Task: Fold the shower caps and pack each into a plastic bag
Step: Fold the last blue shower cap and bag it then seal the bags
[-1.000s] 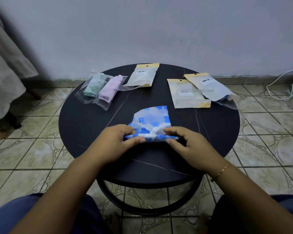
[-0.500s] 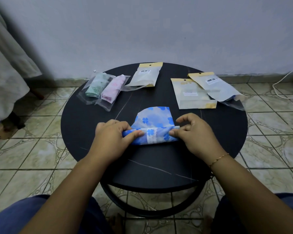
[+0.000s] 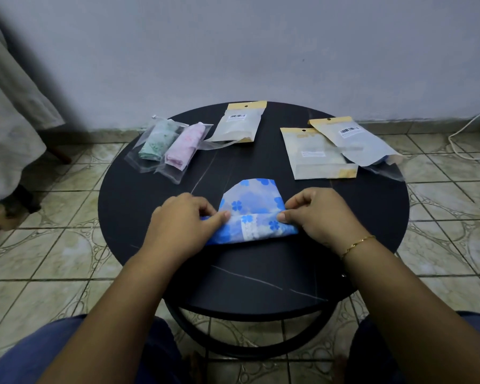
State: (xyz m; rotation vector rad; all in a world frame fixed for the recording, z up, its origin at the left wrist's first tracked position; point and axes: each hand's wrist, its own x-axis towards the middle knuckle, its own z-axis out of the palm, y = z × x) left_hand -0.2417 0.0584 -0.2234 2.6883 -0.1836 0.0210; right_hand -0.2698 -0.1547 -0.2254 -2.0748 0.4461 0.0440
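A blue shower cap (image 3: 251, 206) with a flower print lies on the round black table (image 3: 372, 217), its near edge folded up into a band. My left hand (image 3: 182, 224) pinches the left end of that folded band. My right hand (image 3: 316, 214) pinches its right end. At the back left lie two clear bags, one with a folded green cap (image 3: 157, 139), one with a folded pink cap (image 3: 186, 146).
Three flat pouches with tan header strips lie at the back: one in the middle (image 3: 240, 121), two overlapping on the right (image 3: 316, 155) (image 3: 355, 141). A white cable (image 3: 471, 134) trails on the tiled floor at right. Cloth (image 3: 9, 120) hangs at left.
The near edge of the blue cap has been rolled further up and away from me, so the folded band is wider. Both hands moved with it.
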